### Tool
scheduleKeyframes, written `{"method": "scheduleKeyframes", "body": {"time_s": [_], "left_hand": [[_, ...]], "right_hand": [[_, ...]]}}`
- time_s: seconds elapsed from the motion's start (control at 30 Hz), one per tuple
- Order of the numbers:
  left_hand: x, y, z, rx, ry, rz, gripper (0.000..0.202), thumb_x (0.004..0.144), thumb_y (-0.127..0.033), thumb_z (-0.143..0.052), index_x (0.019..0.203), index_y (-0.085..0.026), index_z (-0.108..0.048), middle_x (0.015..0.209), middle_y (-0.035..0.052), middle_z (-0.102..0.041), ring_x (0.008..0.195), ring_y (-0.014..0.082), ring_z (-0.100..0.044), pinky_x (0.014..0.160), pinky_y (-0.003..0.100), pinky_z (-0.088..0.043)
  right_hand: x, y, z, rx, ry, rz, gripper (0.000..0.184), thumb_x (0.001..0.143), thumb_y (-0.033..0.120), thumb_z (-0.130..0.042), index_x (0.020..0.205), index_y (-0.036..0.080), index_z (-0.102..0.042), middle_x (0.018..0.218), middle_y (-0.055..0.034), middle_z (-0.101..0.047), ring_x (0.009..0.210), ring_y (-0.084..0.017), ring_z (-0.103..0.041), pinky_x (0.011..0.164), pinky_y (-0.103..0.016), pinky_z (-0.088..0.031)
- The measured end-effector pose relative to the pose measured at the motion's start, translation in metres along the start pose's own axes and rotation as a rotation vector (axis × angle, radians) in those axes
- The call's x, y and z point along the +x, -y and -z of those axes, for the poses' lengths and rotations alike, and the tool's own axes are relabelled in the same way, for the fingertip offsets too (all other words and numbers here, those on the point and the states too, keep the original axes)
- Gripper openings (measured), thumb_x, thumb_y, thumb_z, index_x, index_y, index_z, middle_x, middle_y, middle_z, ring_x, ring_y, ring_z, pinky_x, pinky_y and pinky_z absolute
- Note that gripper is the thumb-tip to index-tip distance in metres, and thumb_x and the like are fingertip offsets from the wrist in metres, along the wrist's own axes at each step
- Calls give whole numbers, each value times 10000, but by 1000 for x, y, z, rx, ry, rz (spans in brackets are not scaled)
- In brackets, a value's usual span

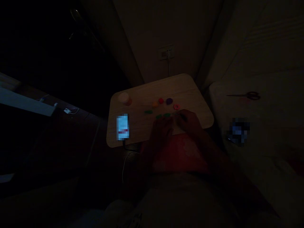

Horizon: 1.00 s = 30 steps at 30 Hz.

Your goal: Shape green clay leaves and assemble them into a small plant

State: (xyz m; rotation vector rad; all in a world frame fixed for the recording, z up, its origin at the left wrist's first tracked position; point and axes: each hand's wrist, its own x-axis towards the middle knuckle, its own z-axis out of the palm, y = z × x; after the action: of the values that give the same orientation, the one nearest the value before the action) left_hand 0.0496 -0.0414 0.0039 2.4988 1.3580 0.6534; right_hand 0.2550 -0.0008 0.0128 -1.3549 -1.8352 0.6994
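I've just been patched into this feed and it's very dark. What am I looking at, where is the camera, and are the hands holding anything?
There is no machine here. The single picture comes from a camera on a person's head, looking forward and down at their own bare hands.

The left hand and right hand rest close together at the near edge of a small wooden table. Just beyond the fingers lie green pieces, then an orange piece, a red piece, a purple piece and a pink piece. A lit phone lies at the table's left, with a pale round container behind it. Scissors lie on the pale surface to the right.

It is too dark to tell whether either hand holds anything.
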Motion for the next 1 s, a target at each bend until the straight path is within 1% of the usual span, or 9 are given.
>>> {"method": "scheduleKeyframes", "body": {"time_s": [0.23, 0.43, 0.5, 0.57, 0.67, 0.73, 0.83, 0.9, 1.0], "left_hand": [[0, 1, 0, 23, -3, 2, 527, 976, -274, -578, 1501, -236, -577, 1537, 151, -572, 1407, 370, -500, 1183, 582, -369], [-4, -2, 4, 45, -78, 45, 444, 992, -269, -562, 1430, -225, -622, 1446, 145, -641, 1327, 347, -552, 1159, 534, -375], [-5, -3, 6, 48, -74, 41, 406, 995, -265, -564, 1391, -221, -643, 1414, 138, -662, 1303, 344, -565, 1141, 525, -381], [-6, -4, 6, 52, -83, 49, 390, 991, -255, -573, 1373, -223, -643, 1393, 126, -673, 1288, 333, -574, 1133, 512, -382], [-8, -3, 6, 64, -168, 104, 335, 983, -235, -585, 1310, -217, -655, 1334, 123, -685, 1256, 312, -586, 1114, 484, -394], [-9, 0, 5, 70, -264, 165, 277, 971, -226, -598, 1238, -208, -669, 1271, 128, -687, 1218, 304, -595, 1086, 470, -413], [-11, 5, 3, 70, -370, 246, 227, 958, -223, -613, 1178, -209, -665, 1202, 125, -680, 1166, 298, -603, 1055, 463, -436], [-11, 7, 3, 64, -390, 271, 194, 963, -221, -605, 1149, -216, -661, 1168, 114, -684, 1147, 291, -609, 1048, 459, -448], [-7, 9, 3, 43, -392, 266, 153, 977, -229, -596, 1113, -219, -665, 1121, 99, -698, 1117, 277, -626, 1029, 443, -466]], "right_hand": [[-1, 6, -4, -140, 63, -69, 287, 950, 372, -574, 1036, 186, -775, 1047, -145, -792, 925, -293, -712, 813, -370, -495], [-5, 6, -2, -66, 4, -105, 382, 968, 416, -550, 1215, 160, -690, 1051, -156, -778, 863, -298, -695, 764, -376, -484], [-5, 3, -1, -15, -36, -68, 349, 1006, 408, -495, 1182, 167, -677, 1033, -150, -765, 869, -289, -685, 776, -381, -492], [-5, -1, 0, 38, -79, 14, 310, 1033, 374, -454, 1089, 192, -699, 1008, -135, -753, 895, -279, -680, 818, -393, -510], [-3, -7, -1, 89, -107, 150, 278, 1027, 328, -501, 978, 218, -752, 990, -120, -736, 940, -278, -682, 876, -424, -535], [-2, -10, -1, 84, -105, 202, 270, 1019, 301, -529, 985, 224, -786, 996, -120, -718, 946, -276, -684, 881, -438, -548], [-1, -13, -2, 46, -88, 247, 282, 1010, 252, -523, 1093, 222, -790, 1019, -127, -712, 954, -275, -688, 880, -442, -561], [0, -15, -2, 36, -69, 265, 278, 988, 221, -540, 1153, 218, -763, 1054, -129, -736, 980, -278, -697, 893, -438, -565], [2, -17, -1, 46, -42, 270, 204, 957, 203, -584, 1081, 220, -746, 1039, -112, -768, 964, -273, -713, 882, -418, -570]]}}
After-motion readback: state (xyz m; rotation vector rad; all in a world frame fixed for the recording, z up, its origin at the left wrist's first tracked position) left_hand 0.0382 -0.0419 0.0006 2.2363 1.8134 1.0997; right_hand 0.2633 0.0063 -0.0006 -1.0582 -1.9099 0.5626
